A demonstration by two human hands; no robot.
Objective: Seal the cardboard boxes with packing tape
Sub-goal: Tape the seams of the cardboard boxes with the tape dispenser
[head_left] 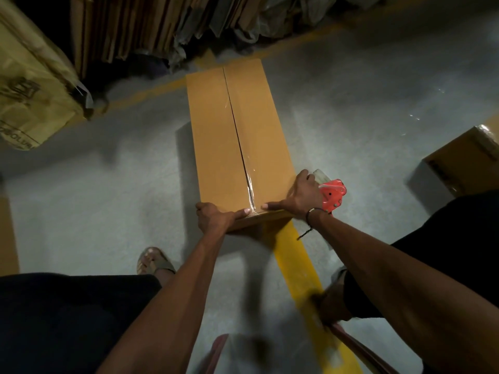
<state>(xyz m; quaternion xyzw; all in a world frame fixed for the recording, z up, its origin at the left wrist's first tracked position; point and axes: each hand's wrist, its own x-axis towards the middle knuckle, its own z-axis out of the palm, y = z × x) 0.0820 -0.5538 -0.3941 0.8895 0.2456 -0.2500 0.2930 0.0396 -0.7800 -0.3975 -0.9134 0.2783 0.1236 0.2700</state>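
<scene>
1. The box (237, 139) lies lengthwise on the floor (351, 103) in front of me, flaps shut, its near end at my hands.
2. Clear tape (249, 182) shines along the near part of the centre seam. Farther up the glare fades, so I cannot tell whether the strip runs the whole length.
3. My left hand (214, 217) grips the near left corner, thumb flat along the top edge, fingers curled over the side.
4. My right hand (299, 197) holds the red dispenser (333, 193) at the near right edge, thumb pressing the top by the seam.
5. I judge the top seam is mostly done. Left: smooth the tape end over the near edge and cut it.
6. Another box (464, 160) sits well apart on the right; whether it is fully sealed I cannot tell.
</scene>
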